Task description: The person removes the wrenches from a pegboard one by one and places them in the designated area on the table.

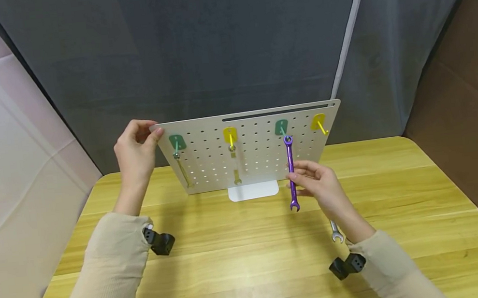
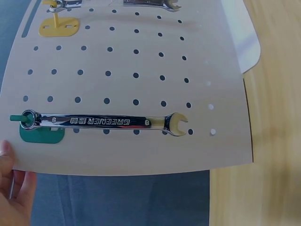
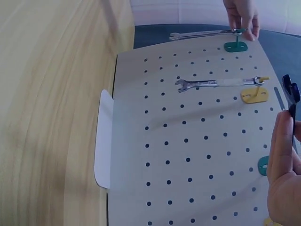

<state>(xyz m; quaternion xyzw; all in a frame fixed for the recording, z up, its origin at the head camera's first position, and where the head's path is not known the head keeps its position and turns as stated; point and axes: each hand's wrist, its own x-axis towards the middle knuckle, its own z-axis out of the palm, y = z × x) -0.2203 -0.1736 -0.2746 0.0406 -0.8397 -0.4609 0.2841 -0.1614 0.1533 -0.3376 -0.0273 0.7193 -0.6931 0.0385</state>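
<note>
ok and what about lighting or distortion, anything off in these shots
Head view: pale glare on the wooden table, with soft shadows across it; left wrist view: the long edge of the pegboard looks bowed, and the silver wrench nearest that edge shows mirror-like reflections; right wrist view: the purple wrench looks almost black.

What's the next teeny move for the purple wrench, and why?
I'd probably ease the ring of the purple wrench fully onto the nearest green hook: the right hand holds it ring end up, right at that hook, though I can't tell if it's on yet. The left hand grips the pegboard, and a silver wrench hangs from another hook.
</note>
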